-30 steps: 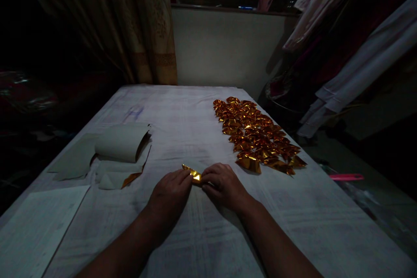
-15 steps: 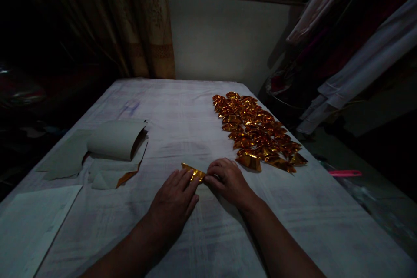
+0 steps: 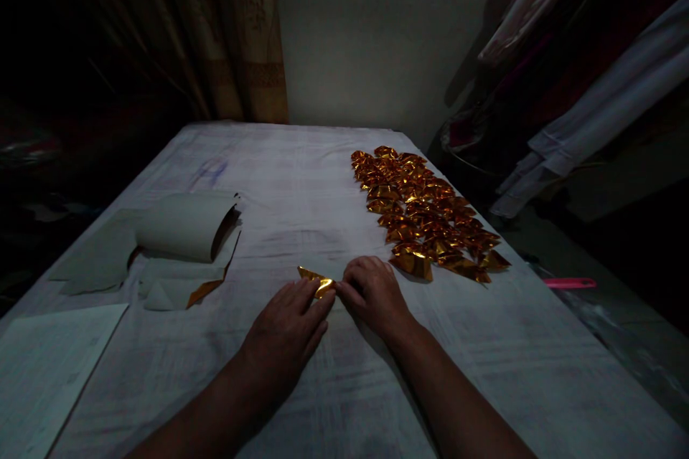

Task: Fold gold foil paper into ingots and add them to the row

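Fingertips meet over a small crumpled gold foil sheet [image 3: 315,278] on the white-clothed table [image 3: 301,186]. The left hand [image 3: 288,326] presses it with fingers stretched, and the right hand [image 3: 371,294] pinches its end, seemingly mid-fold. Another crease would call for firm pressure. A heap of folded gold foil pieces [image 3: 425,211] lies to the right and curled grey papers [image 3: 177,229] to the left; neither is in the way.

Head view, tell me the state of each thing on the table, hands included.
Gold foil piece, partly folded, lying on the table between both hands.
Left hand, fingers extended, tips pressing the foil.
Right hand, fingers curled, pinching the foil's end.
Folded gold pieces, packed together at right.
Grey sheets, top one curled over.
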Demonstrator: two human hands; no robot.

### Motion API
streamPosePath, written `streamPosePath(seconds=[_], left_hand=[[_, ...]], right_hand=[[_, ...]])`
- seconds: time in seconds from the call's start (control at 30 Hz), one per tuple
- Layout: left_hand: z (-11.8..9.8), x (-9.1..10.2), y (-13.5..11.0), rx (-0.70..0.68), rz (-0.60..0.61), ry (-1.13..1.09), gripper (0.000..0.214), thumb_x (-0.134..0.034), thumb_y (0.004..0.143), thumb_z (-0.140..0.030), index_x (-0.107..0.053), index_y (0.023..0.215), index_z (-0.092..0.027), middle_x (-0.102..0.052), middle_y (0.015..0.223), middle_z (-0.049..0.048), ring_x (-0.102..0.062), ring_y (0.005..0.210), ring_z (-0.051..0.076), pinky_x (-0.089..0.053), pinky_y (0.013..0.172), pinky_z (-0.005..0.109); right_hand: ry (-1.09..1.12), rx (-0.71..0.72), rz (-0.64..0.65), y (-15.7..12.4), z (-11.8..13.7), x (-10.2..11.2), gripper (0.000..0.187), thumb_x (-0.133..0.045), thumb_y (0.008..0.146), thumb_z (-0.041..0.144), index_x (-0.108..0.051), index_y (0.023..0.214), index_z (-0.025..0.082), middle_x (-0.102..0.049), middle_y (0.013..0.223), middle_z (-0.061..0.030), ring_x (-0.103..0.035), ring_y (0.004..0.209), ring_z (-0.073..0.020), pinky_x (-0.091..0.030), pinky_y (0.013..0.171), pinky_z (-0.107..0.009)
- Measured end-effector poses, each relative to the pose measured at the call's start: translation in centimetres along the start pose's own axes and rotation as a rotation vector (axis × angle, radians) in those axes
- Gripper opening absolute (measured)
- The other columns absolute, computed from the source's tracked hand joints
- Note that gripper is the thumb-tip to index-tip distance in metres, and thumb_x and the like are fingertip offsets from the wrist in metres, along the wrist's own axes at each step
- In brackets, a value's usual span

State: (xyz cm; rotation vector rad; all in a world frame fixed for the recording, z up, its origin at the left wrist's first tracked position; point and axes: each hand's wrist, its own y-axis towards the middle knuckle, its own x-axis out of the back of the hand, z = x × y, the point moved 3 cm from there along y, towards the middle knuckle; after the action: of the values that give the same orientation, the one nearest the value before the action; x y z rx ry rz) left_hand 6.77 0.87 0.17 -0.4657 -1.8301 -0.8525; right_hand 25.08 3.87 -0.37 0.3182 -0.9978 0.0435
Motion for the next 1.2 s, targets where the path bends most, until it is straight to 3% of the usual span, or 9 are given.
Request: streamPosePath(seconds=[0.87,1.2], left_hand=[[-0.31,0.05,0.31,-0.009,0.035,0.134,0.036,-0.05,0.097,-0.018,-0.057,0.132,-0.018,-0.063,0.133,0.0141,-0.061,0.12,0.028,-0.049,0.102,0.051],[-0.45,-0.16,0.46,0.013,0.02,0.095,0.035,-0.053,0.096,-0.017,-0.059,0.13,-0.016,-0.063,0.132,0.0149,-0.061,0.12,0.029,-0.049,0.102,0.05]], right_hand=[[-0.004,-0.053,-0.071,0.04,0.36,-0.3,0.015,-0.072,0.085,0.022,-0.061,0.076,0.021,-0.063,0.084,-0.0006,-0.056,0.085,-0.0194,-0.032,0.08,-0.033],[-0.096,-0.115,-0.093,0.2,0.85,-0.93,0.015,-0.073,0.087,0.031,-0.064,0.078,0.023,-0.063,0.086,-0.0025,-0.055,0.089,-0.0225,-0.032,0.08,-0.036]])
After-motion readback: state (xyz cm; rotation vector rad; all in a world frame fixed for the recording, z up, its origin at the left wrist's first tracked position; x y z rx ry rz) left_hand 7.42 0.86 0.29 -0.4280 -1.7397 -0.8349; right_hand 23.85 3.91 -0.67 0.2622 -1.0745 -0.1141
